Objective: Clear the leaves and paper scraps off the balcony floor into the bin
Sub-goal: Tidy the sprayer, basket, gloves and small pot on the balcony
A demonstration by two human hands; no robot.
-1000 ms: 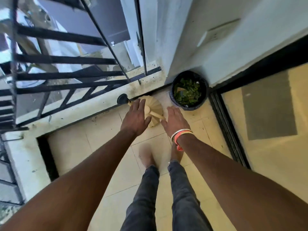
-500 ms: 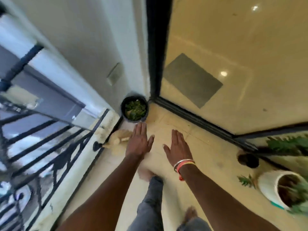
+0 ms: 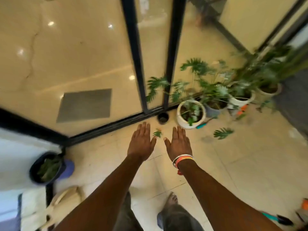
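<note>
Leaf [image 3: 157, 133] is lying near the floor [image 3: 233, 155]'s far edge. Left hand [image 3: 140, 144] and right hand [image 3: 179, 144] are hovering flat either side, holding nothing.

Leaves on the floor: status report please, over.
Both open, empty: left hand, right hand. On floor ahead: small leaf between hands, second leaf further right. At left: bin, part full. white pot close ahead.

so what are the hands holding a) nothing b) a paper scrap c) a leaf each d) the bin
a: the left hand and the right hand are both flat with straight fingers, and a small leaf lies on the floor between them.
</note>
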